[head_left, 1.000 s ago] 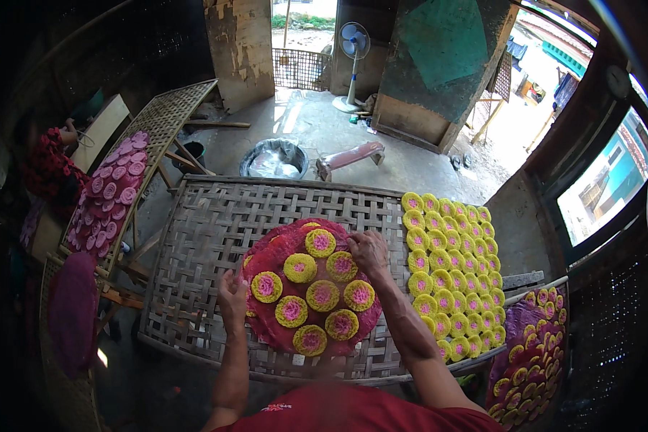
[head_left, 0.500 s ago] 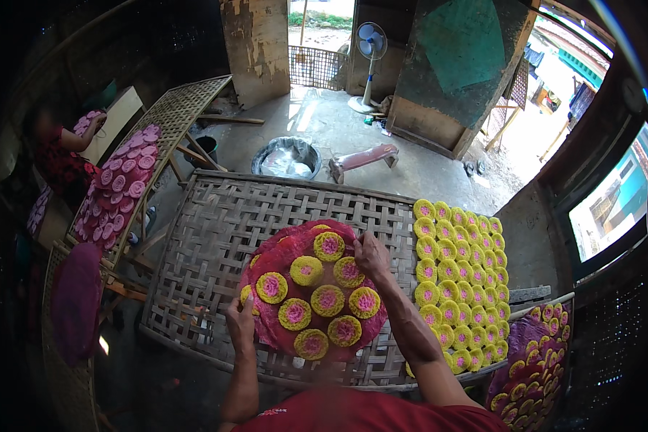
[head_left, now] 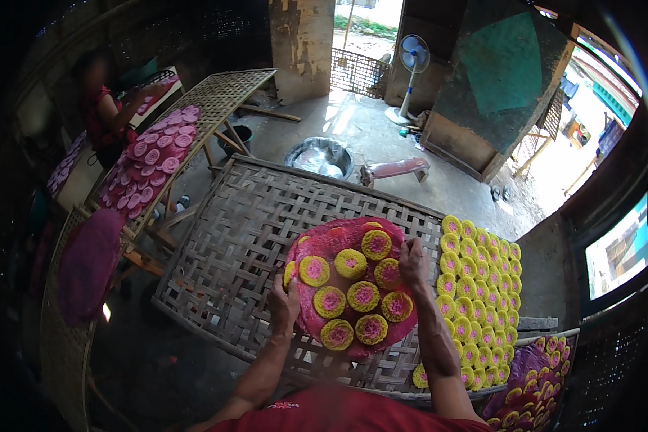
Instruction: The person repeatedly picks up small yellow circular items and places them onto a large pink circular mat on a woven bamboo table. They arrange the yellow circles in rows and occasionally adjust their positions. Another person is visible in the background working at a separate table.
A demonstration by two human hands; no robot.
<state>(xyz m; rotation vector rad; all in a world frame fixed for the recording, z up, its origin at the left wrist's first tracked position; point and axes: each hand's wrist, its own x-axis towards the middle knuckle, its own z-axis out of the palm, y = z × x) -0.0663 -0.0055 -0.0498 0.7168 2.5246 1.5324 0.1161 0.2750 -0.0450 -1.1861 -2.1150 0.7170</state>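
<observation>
My left hand grips the left rim of a round, thin red net sheet, thumb on the rim near a cracker. At its right rim my right hand is closed on the same sheet. Several round yellow crackers with pink centres lie spread over it. Below the sheet is a woven bamboo rack; I cannot tell whether the two touch. To the right of my right hand, more such yellow-and-pink crackers sit in close rows on the rack.
Another bamboo rack on the left bears pink round pieces and a purple net; a person works behind it. A basin, a low bench and a fan stand beyond. More crackers lie lower right.
The view has turned left, so most things sit farther right. Both my hands still hold the sheet with its crackers. The person at the left now holds a pink piece higher up.
</observation>
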